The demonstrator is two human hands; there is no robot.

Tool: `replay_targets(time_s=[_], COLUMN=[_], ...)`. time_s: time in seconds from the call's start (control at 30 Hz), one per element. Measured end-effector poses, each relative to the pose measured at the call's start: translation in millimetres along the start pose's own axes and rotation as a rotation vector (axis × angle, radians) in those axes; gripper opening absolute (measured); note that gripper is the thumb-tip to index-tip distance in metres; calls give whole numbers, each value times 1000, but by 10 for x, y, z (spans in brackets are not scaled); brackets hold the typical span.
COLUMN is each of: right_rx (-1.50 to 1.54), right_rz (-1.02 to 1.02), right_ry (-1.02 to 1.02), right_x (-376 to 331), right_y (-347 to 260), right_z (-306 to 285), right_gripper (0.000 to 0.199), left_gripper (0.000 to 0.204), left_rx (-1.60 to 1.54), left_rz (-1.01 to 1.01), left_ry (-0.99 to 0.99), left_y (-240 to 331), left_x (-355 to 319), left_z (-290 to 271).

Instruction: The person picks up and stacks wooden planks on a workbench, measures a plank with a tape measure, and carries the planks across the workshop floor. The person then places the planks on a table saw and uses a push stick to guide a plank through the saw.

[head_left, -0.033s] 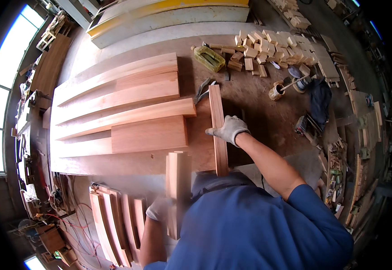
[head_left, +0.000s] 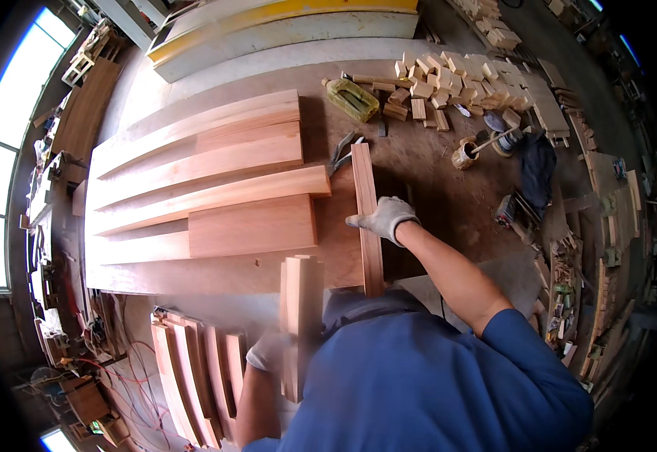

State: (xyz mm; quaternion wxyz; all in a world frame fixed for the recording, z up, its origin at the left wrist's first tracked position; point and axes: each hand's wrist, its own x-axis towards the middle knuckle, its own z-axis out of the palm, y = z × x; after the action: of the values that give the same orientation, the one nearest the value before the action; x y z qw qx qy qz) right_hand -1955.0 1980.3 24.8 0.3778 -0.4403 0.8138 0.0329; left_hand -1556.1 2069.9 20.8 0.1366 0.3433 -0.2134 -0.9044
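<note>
My right hand (head_left: 390, 219), in a light work glove, grips a narrow reddish wooden plank (head_left: 365, 177) at the bench's near edge; the thumb lies across it and the other fingers are curled. Low on the left, my gloved left hand (head_left: 269, 352) is closed against a pale wooden block (head_left: 299, 301) standing on end in front of my body. The block partly hides its fingers. Left of the plank, several long curved boards (head_left: 200, 166) lie side by side on the wooden workbench (head_left: 449, 203).
A pair of pliers (head_left: 340, 154), a yellowish plastic jug (head_left: 352, 100) and a heap of small wood blocks (head_left: 441, 81) are on the bench. A pot with a brush (head_left: 465, 154) and dark cloth (head_left: 536, 172) lie right. More curved boards (head_left: 193, 369) stand low left, beside red cords (head_left: 134, 369).
</note>
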Motion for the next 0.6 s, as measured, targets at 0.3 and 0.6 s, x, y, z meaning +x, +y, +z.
replay_targets(time_s=[0.3, 0.6], right_rx=[170, 150], right_rz=[157, 54], right_ry=[29, 72], right_x=[106, 242], right_y=[136, 421], right_z=[123, 211], right_gripper=[77, 81], left_gripper=[101, 66], left_rx=[224, 107], left_rz=[-106, 34], left_ry=[140, -31], left_y=[-12, 63], left_x=[-156, -199], left_z=[-330, -148])
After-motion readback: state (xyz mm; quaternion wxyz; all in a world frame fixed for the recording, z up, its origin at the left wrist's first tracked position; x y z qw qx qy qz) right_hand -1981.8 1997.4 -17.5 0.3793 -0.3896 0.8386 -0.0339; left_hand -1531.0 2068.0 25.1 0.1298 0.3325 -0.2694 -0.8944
